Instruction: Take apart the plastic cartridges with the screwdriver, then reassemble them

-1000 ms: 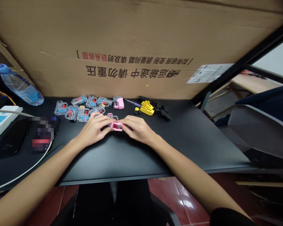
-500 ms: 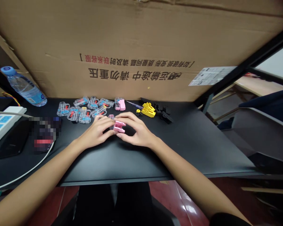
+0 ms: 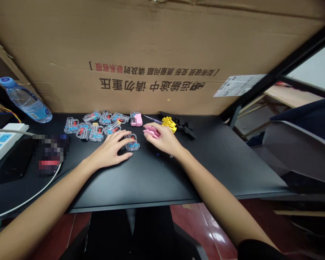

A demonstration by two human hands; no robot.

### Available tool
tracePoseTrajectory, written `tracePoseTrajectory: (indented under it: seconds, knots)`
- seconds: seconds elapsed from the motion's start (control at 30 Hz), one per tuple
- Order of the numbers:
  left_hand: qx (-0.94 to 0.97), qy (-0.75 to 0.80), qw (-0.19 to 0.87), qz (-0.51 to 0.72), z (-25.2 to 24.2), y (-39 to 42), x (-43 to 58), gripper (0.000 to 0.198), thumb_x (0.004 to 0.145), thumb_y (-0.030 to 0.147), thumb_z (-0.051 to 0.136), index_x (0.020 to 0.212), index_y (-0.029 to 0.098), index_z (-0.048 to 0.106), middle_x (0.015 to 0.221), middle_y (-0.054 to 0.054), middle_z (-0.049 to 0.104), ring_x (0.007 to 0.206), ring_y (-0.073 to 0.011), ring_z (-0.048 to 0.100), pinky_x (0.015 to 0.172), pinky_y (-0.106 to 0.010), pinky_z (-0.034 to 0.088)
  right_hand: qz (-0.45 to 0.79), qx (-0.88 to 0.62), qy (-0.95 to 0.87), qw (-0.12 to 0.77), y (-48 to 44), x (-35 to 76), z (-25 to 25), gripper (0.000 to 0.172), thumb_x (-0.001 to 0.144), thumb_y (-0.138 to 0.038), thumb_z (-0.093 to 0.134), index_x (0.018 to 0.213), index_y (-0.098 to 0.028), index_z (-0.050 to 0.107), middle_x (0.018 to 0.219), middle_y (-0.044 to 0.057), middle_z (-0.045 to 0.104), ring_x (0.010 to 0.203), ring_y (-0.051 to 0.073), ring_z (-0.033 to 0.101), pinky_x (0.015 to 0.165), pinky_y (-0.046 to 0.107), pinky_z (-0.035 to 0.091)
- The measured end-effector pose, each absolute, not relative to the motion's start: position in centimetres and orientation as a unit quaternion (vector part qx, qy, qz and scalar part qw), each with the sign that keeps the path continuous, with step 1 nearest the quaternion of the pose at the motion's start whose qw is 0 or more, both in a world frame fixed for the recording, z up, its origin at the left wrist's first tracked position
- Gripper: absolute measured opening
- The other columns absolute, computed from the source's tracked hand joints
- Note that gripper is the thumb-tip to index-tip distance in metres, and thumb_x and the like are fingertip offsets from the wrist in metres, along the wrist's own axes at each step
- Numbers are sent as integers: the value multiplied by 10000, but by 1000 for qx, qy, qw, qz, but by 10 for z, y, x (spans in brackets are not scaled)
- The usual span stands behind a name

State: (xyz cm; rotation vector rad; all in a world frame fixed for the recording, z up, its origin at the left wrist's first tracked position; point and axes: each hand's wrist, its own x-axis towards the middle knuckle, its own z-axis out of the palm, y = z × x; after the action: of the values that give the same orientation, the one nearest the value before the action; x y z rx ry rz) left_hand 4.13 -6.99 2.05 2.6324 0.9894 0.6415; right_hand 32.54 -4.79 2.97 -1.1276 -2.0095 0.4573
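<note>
My right hand (image 3: 166,139) grips a pink plastic shell (image 3: 152,131), raised a little over the black table. Beside it, my left hand (image 3: 113,150) has its thumb and fingers apart, next to a clear plastic mechanism (image 3: 132,143) with blue and red inner parts. Its fingertips reach the left edge of that piece; whether they touch it I cannot tell. Behind the hands lies another clear mechanism, partly covered by a pink shell (image 3: 137,120). Several similar clear mechanisms (image 3: 97,133) lie in a group beyond my left hand.
Yellow plastic shells (image 3: 169,123) and black plastic parts (image 3: 187,129) lie right of my right hand, near a thin screwdriver (image 3: 151,119). A large cardboard sheet (image 3: 151,43) stands behind. On the left are a water bottle (image 3: 29,103), a power strip (image 3: 8,139) and a phone (image 3: 13,162).
My hands have moved apart. The pink shell has come away to the right in my right hand, and a clear mechanism now shows on the table beside my left hand.
</note>
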Motion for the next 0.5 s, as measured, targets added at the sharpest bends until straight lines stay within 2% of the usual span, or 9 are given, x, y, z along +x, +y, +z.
tracePoseTrajectory:
  seconds: [0.07,0.17,0.27,0.37,0.43,0.5]
  knots:
    - [907,333,137,218,20,-70,41,444,1022,406,698,1457,322,671,1590,-116,565,1486,-361,501,1259,-640,388,215,-423,-801,364,-47,323,24,327,952,-302,672,1241,-168,747,889,43,808,730,170,737,734,289,588]
    - [906,331,139,222,21,-70,42,398,999,412,731,1386,325,711,1482,-115,608,1396,-352,542,1214,-634,439,236,-404,-814,344,-47,319,18,322,959,-292,663,1242,-169,757,1094,94,834,899,205,784,849,334,613]
    - [904,330,145,229,20,-71,43,363,992,410,743,1338,306,711,1526,-127,568,1450,-365,493,1231,-641,426,250,-411,-811,331,-48,316,17,304,985,-351,681,1217,-180,778,1186,107,830,1014,241,787,953,393,611]
    - [906,325,155,224,17,-70,43,350,1014,406,717,1346,298,689,1591,-136,512,1498,-361,470,1259,-641,397,310,-418,-789,326,-48,315,17,336,1061,-380,582,1238,-171,775,1148,104,833,1014,240,794,948,404,621]
    - [908,323,153,218,17,-70,43,371,1013,430,720,1358,298,685,1567,-136,523,1459,-355,515,1257,-643,394,354,-415,-769,332,-49,314,16,391,1102,-369,486,1270,-148,762,1040,95,832,981,227,799,937,400,626]
    - [911,323,139,217,18,-70,43,411,989,477,749,1354,294,697,1507,-132,558,1394,-355,560,1244,-645,401,379,-414,-754,341,-50,312,15,409,1099,-366,484,1303,-133,751,952,77,820,942,215,794,944,401,625]
